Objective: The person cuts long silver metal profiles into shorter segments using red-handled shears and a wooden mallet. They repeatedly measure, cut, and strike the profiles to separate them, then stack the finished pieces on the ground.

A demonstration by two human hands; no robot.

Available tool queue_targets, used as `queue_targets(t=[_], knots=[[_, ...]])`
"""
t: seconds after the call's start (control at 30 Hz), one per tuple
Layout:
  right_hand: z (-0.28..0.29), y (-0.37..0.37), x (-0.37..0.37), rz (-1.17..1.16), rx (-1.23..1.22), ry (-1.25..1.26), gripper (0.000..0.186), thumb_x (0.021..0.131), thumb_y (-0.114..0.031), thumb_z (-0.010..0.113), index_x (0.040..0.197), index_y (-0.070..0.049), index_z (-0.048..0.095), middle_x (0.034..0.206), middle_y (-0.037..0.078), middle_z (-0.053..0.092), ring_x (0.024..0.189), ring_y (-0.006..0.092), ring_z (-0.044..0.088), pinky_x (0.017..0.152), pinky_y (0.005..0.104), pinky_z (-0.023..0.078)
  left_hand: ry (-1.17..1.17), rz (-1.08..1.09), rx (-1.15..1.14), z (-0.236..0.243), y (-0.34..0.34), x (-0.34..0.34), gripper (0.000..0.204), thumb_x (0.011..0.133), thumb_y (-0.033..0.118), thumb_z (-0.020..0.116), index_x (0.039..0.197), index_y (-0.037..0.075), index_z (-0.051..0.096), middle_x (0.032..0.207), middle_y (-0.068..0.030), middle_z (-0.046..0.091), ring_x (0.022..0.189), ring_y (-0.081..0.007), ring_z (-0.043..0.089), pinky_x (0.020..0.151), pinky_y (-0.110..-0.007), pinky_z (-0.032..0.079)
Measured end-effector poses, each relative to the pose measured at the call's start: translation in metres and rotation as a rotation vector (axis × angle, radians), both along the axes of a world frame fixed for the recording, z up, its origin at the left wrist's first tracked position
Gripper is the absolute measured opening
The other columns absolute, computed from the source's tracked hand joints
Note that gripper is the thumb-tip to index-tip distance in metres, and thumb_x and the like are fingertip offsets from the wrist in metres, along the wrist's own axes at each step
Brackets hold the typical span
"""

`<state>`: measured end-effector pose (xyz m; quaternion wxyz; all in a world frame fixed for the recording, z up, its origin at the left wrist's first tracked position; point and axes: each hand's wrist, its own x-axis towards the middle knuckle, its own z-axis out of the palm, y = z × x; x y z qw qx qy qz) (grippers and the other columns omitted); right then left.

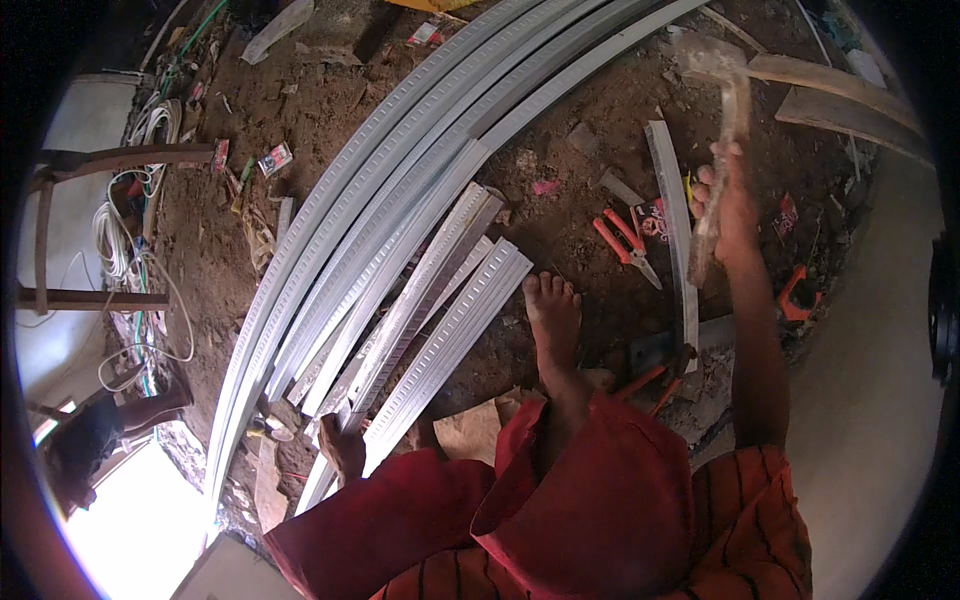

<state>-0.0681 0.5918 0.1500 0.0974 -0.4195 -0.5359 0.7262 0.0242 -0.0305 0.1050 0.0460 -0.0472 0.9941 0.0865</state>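
Hammer (737,105): pale brown, long-handled, gripped in the right hand (735,205). Metal channel (415,310): silvery, straight, one end gripped by the left hand (343,450).

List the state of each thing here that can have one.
Right hand: raised, closed around hammer handle
Hammer: held up, blurred
Left hand: closed on short slotted channel
Short slotted channel: held at near end
Long metal channels: lying side by side
Orange-handled snips: lying down, handles apart
White cable: coiled
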Motion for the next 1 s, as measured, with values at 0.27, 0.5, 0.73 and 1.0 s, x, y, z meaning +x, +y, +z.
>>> queue_targets(t=[0.27, 0.5, 0.73, 1.0], knots=[[0.013, -0.038, -0.002, 0.621, 0.067, -0.112, 0.044, 0.091, -0.044, 0.053, 0.117, -0.009, 0.050, 0.071, -0.001, 0.050, 0.054, 0.0070, 0.048, 0.046, 0.0234, 0.042, -0.023, 0.046, -0.022, -0.012, -0.013, 0.007, 0.037, 0.063, 0.006, 0.072, 0.091, 0.005, 0.048, 0.084, -0.0149, 0.054, 0.083, -0.0371, 0.052, 0.073, -0.047, 0.038], [-0.042, -0.008, -0.015, 0.204, 0.191, 0.085, 0.049, 0.086, -0.044, 0.059, 0.120, -0.010, 0.050, 0.071, -0.002, 0.050, 0.055, 0.0089, 0.049, 0.049, 0.0249, 0.043, 0.012, -0.002, -0.008, -0.026, -0.010, 0.010, 0.030, 0.067, 0.008, 0.069, 0.089, 0.007, 0.050, 0.080, -0.0136, 0.055, 0.080, -0.0361, 0.053, 0.071, -0.046, 0.039], [0.029, -0.034, -0.012, 0.400, 0.260, -0.255, 0.021, 0.086, -0.025, 0.062, 0.098, -0.009, 0.057, 0.068, 0.000, 0.054, 0.050, 0.0079, 0.050, 0.043, 0.0234, 0.042, -0.011, 0.014, -0.040, -0.034, -0.016, 0.016, 0.023, 0.070, 0.009, 0.065, 0.088, 0.007, 0.051, 0.078, -0.0129, 0.055, 0.078, -0.0352, 0.054, 0.071, -0.045, 0.040], [-0.072, -0.056, 0.047, 0.630, 0.506, -0.061, 0.034, 0.082, -0.016, 0.064, 0.113, -0.005, 0.053, 0.075, 0.001, 0.056, 0.055, 0.0099, 0.050, 0.050, 0.0258, 0.044, -0.125, 0.123, 0.058, -0.034, 0.009, -0.003, 0.024, 0.066, 0.004, 0.063, 0.087, 0.008, 0.051, 0.078, -0.0126, 0.056, 0.078, -0.0351, 0.054, 0.071, -0.045, 0.040]])
